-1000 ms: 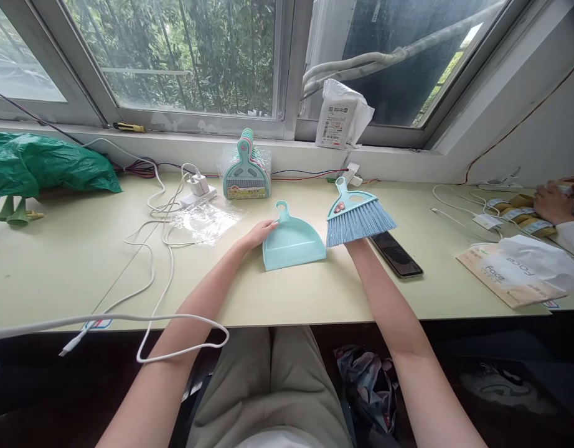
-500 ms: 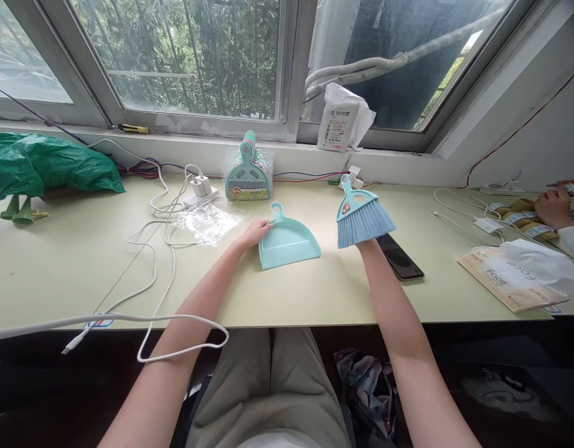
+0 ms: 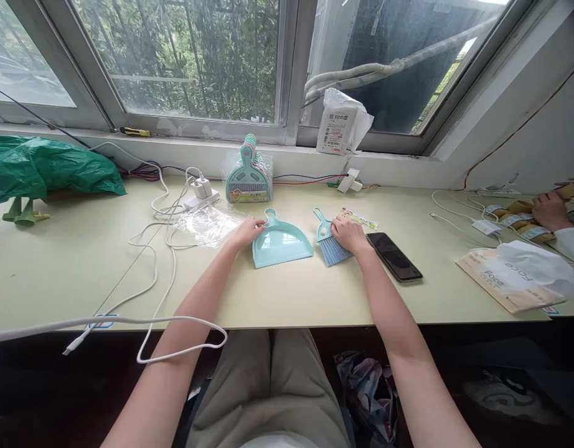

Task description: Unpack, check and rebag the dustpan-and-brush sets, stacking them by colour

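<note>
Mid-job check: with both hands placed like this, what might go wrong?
Snag: the white cable crosses the left forearm in this view, so it might catch if that arm moves.
Knock: the phone lies close beside the right hand, which is on the brush; a sideways sweep could bump it.

- The left hand (image 3: 251, 232) holds the dustpan (image 3: 283, 244) at its left edge, near the handle.
- The right hand (image 3: 349, 234) lies over the brush (image 3: 332, 251), whose bristles face the person.
- A phone (image 3: 395, 256) lies right of the brush.
</note>
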